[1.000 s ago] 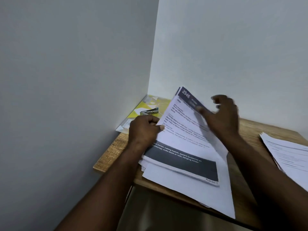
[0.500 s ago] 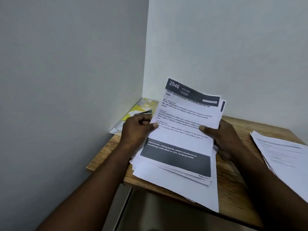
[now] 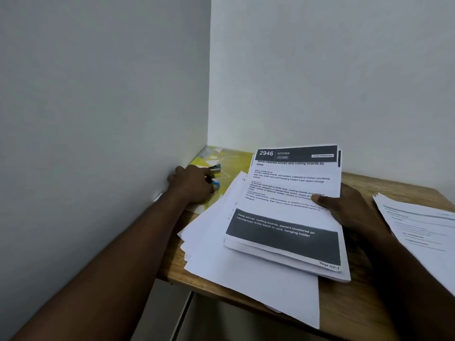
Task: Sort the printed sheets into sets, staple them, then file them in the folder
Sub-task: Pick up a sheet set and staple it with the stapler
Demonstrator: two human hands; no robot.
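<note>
While our right hand [image 3: 354,212] holds one set of sheets [image 3: 288,207], our left hand [image 3: 192,185] is at the stapler [image 3: 215,168], grip unclear; stapling and filing are left.

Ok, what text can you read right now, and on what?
"2946": header band of the top sheet held by the right hand.
"KITCHEN": same band.
"Store cleaned knives and cutting boards by zone": its title.
"Used knives, cutting boards, peelers (scattered on countertop), knife block or rack, hanging holder": lower dark band.
Body text, corner page note, pile on the right: too small or blurred.
Stapler in the left hand: nothing legible.
</note>
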